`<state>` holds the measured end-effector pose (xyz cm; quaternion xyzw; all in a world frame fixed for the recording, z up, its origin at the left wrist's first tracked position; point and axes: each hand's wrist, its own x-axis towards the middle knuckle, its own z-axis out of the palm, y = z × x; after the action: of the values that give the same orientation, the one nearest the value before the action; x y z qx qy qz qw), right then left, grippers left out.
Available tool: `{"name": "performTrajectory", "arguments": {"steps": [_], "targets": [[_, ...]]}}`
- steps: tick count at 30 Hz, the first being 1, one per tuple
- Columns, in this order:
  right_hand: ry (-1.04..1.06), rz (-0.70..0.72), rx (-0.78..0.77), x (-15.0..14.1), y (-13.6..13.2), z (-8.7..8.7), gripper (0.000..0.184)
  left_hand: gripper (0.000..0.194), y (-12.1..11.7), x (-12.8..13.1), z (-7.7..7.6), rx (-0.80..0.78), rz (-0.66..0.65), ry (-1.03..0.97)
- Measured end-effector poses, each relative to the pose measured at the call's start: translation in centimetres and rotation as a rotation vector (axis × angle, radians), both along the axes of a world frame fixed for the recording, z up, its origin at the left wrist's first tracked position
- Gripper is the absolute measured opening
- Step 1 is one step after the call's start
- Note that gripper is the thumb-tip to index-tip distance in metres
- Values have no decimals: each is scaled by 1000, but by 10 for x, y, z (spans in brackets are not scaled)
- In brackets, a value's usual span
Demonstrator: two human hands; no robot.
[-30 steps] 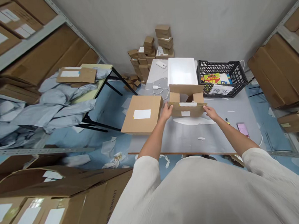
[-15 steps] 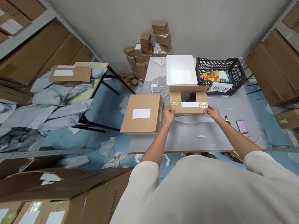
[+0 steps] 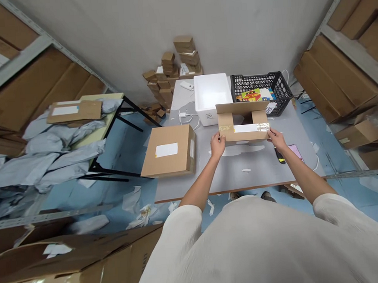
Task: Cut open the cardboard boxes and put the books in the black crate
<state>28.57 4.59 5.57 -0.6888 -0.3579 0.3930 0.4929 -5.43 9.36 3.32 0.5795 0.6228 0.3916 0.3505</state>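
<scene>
Gripping: carton [image 3: 237, 137], held at opposite ends by left hand [image 3: 218, 146] and right hand [image 3: 277, 139]
Left hand: fingers closed on near left corner; exact fingertip contact partly hidden
Right hand: fingers closed on near right corner, about level with left; far side of grip not visible
Nearer hand: neither, both in contact
Carton place: over middle of surface [image 3: 233, 179], between both hands, on near side of tub [image 3: 206, 116]; resting or slightly raised, cannot tell
Carton long axis: left to right, hand to hand, roughly along near edge of surface
Carton from fingers: rightward of left fingers, leftward of right fingers, body reaching away toward tub
Carton opening: facing up, dark gap between end flaps; contents, cannot tell
Far flap [image 3: 241, 107]: standing up along far side, opposite the gripped side
White strip [image 3: 241, 128]: along near side, between both grips, shiny tape toward both ends
Tub: just beyond carton, offset left; overlapped in view by far flap, contact cannot tell
Crate [image 3: 282, 105]: beyond carton, offset right, beside tub, bright packs [image 3: 251, 95] inside
Box [image 3: 164, 156]: shut, left of left hand, clear gap between, at left edge of surface
Tool [image 3: 280, 156]: black and yellow, just on near side of right hand
Phone [image 3: 295, 152]: right of tool, near right hand, not touched by fingers
</scene>
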Motion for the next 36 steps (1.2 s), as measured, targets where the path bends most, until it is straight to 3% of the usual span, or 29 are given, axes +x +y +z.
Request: {"name": "performTrajectory", "arguments": {"steps": [7, 15, 27, 36], "targets": [[39, -89, 57, 74, -40, 13, 36, 41, -1, 80, 18, 27, -108, -24], [62, -209, 84, 174, -99, 16, 40, 53, -8, 193, 29, 30, -261, -24], [-54, -363, 140, 310, -196, 2, 62, 56, -34, 357, 22, 66, -474, -102], [-140, -583, 134, 376, -280, -11, 73, 58, -69, 470, 18, 56, -637, -86]]}}
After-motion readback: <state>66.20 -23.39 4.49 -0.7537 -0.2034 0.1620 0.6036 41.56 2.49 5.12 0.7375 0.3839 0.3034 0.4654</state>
